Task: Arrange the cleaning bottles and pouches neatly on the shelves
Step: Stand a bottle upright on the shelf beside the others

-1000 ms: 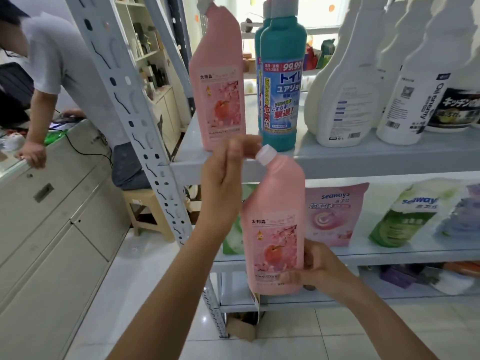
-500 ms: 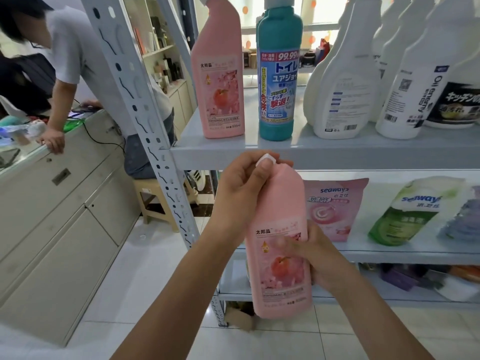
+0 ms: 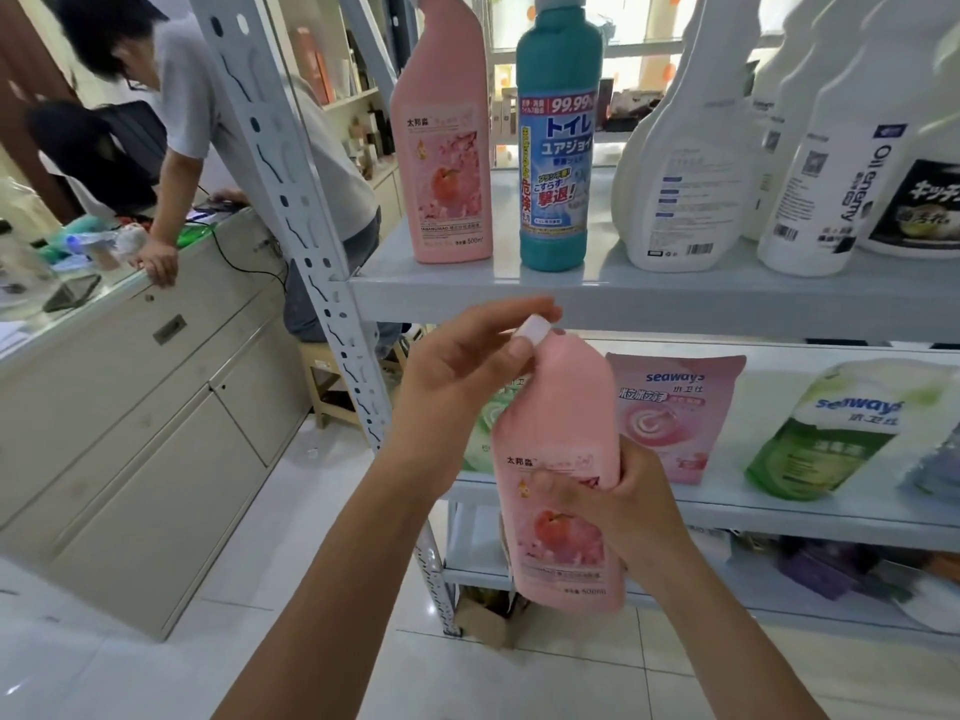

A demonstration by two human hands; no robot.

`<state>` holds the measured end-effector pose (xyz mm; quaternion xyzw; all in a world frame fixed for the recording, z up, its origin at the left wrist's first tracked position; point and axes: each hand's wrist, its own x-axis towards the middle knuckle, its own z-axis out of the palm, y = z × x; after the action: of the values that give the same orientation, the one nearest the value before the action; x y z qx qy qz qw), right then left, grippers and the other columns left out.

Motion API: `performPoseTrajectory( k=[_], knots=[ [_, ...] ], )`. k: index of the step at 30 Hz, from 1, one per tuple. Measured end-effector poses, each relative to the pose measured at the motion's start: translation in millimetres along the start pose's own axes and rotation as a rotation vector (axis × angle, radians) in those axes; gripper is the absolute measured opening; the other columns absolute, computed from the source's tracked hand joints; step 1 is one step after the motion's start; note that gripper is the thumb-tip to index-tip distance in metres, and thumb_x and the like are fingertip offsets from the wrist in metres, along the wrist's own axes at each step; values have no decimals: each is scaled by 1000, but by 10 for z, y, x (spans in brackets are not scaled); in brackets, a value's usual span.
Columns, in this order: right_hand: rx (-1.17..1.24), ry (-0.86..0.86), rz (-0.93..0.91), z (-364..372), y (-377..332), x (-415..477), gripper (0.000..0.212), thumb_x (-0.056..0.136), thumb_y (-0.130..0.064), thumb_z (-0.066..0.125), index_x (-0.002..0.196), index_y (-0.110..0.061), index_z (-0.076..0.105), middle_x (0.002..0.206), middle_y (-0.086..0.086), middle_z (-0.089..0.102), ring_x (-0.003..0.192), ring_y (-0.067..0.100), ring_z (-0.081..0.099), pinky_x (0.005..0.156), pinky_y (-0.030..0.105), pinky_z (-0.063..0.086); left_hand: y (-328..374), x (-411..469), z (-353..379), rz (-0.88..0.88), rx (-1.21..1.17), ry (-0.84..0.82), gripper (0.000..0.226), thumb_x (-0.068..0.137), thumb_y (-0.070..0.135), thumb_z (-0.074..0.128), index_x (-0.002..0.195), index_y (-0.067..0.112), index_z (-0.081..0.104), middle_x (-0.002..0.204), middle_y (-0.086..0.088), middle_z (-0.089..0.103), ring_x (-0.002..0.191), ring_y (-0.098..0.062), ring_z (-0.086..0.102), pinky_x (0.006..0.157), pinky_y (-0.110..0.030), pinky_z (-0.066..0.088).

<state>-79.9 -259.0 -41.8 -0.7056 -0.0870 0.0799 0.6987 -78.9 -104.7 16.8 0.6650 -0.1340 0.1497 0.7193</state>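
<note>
I hold a pink bottle point(image 3: 556, 433) with a peach label upright in front of the shelf unit, below the upper shelf point(image 3: 649, 298). My right hand point(image 3: 618, 506) grips its body from the right. My left hand point(image 3: 467, 366) pinches its white cap point(image 3: 532, 330) between thumb and fingers. On the upper shelf stand a matching pink bottle point(image 3: 447, 163), a teal bottle point(image 3: 558, 148) and white spray bottles point(image 3: 675, 174). On the middle shelf point(image 3: 779, 511) lean a pink pouch point(image 3: 675, 413) and a green pouch point(image 3: 831, 433).
The perforated grey shelf post point(image 3: 291, 200) runs diagonally at the left. A person in a white shirt point(image 3: 218, 106) leans on a beige cabinet counter point(image 3: 130, 387) at left. A wooden stool point(image 3: 332, 381) stands behind the post. Dark items lie on the bottom shelf point(image 3: 831, 574).
My left hand closed from flat beside the bottle to a pinch on its cap. My right hand shifted higher on the bottle's body. The view moved closer to the shelves.
</note>
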Motion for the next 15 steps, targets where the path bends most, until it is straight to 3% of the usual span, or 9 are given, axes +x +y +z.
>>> performPoseTrajectory(
  k=[2, 4, 6, 9, 11, 15],
  knots=[
    [-45, -24, -18, -10, -28, -11, 28, 59, -18, 84, 79, -21, 65, 71, -11, 73, 64, 11, 70, 54, 22, 55, 75, 16, 15, -16, 30, 90, 20, 84, 12, 66, 103, 8, 68, 87, 2, 72, 84, -14, 68, 67, -18, 52],
    [-73, -35, -28, 4, -48, -10, 28, 61, -19, 84, 81, -23, 64, 71, -15, 72, 64, 9, 69, 53, 19, 53, 106, 56, -3, -33, 61, 114, 25, 76, 24, 69, 95, 8, 67, 75, 4, 68, 72, -9, 64, 66, -18, 51],
    [-64, -26, -36, 34, -88, 1, 28, 63, -16, 83, 81, -23, 63, 68, -17, 71, 62, 6, 69, 51, 17, 52, 123, 95, -55, -29, 69, 30, 25, 86, 27, 65, 103, 9, 65, 83, 5, 66, 78, -10, 63, 73, -21, 52],
    [-21, 10, -49, 69, -161, 34, 28, 63, -13, 83, 80, -21, 63, 65, -17, 70, 59, 4, 68, 48, 15, 50, 157, 126, -194, 10, -1, -137, 28, 95, 10, 50, 121, 9, 61, 106, 1, 67, 100, -15, 63, 90, -30, 50],
    [-56, 15, -64, 108, -209, 50, 31, 58, -22, 83, 83, -23, 63, 70, -16, 72, 63, 7, 69, 51, 18, 53, 238, 161, -253, 16, 0, -131, 28, 89, 5, 59, 117, 7, 63, 102, -1, 69, 95, -17, 66, 87, -29, 51],
    [-116, 27, -85, 191, -275, 66, 37, 51, -35, 80, 83, -27, 63, 73, -19, 71, 66, 8, 70, 54, 19, 55, 334, 240, -299, 12, 70, -46, 31, 79, 23, 65, 103, 3, 64, 94, -6, 67, 86, -18, 65, 80, -26, 55]
  ],
)
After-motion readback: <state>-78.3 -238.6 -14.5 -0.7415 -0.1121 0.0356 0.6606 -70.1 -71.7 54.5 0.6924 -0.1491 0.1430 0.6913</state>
